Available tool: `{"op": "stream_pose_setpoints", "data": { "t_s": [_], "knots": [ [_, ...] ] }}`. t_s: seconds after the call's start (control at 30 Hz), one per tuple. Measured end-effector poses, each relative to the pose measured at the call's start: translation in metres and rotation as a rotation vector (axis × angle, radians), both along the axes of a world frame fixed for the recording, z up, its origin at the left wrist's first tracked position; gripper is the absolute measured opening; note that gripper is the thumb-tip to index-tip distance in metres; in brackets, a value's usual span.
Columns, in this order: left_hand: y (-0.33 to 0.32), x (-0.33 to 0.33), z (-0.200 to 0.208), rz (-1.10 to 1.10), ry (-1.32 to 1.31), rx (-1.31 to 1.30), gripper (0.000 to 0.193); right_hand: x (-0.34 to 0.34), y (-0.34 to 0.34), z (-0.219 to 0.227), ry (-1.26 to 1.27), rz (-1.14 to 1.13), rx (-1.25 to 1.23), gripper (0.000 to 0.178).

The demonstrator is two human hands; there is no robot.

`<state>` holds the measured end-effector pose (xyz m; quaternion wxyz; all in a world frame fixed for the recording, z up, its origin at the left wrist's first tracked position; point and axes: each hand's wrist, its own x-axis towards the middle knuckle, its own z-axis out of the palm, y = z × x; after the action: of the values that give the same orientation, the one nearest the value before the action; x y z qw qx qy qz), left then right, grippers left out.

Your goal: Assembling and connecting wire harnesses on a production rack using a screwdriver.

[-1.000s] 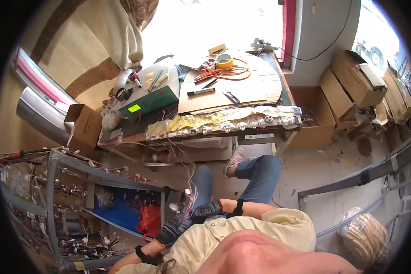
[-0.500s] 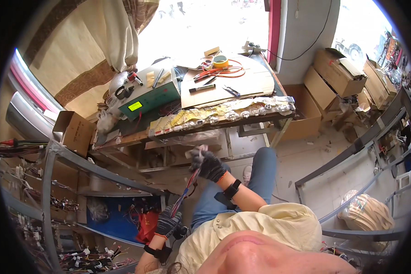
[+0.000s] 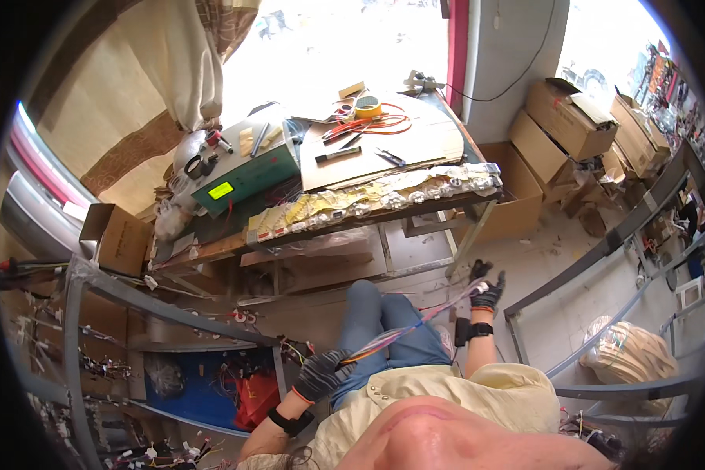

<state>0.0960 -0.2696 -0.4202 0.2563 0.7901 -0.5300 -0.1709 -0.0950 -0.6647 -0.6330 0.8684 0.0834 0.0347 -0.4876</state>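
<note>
A bundle of thin coloured wires, a wire harness, stretches across my lap between my two gloved hands. My left hand, in a dark striped glove, is closed around its lower left end. At the other end, small white connectors lie against the palm side of my right hand. The fingers of that hand are spread apart, not wrapped around the wires.
Ahead stands a workbench with a green tester box, a cardboard sheet, an orange cable and a tape roll. Metal racks flank me, the left one hung with wires. A blue tray sits low left; cardboard boxes stand right.
My right hand has moved from in front of the bench out to the right, and its fingers have opened. The harness now lies stretched rightward. My left hand has shifted slightly right.
</note>
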Motion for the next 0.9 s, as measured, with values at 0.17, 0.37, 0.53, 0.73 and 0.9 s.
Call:
{"op": "stream_pose_setpoints", "data": {
  "t_s": [0.17, 0.37, 0.53, 0.73, 0.9],
  "knots": [
    [-0.03, 0.003, -0.018, -0.226, 0.213, 0.172, 0.032, -0.14, 0.004, 0.049, 0.525, -0.495, -0.285, 0.039],
    [-0.029, -0.002, -0.054, -0.44, 0.003, 0.267, 0.031, -0.18, 0.045, 0.195, 0.612, -0.747, -0.595, 0.033],
    [-0.001, 0.006, -0.057, -0.464, 0.185, 0.609, 0.046, -0.213, 0.035, 0.053, 0.812, -0.328, -0.03, 0.024],
    [0.049, 0.004, -0.07, -0.269, 0.27, 0.343, 0.05, -0.068, 0.123, -0.009, 2.557, 0.094, -1.072, 0.048],
    [0.041, 0.011, -0.067, -0.099, 0.094, 0.017, 0.054, 0.079, 0.169, 0.043, 1.513, 0.633, -2.242, 0.048]
  ]
}}
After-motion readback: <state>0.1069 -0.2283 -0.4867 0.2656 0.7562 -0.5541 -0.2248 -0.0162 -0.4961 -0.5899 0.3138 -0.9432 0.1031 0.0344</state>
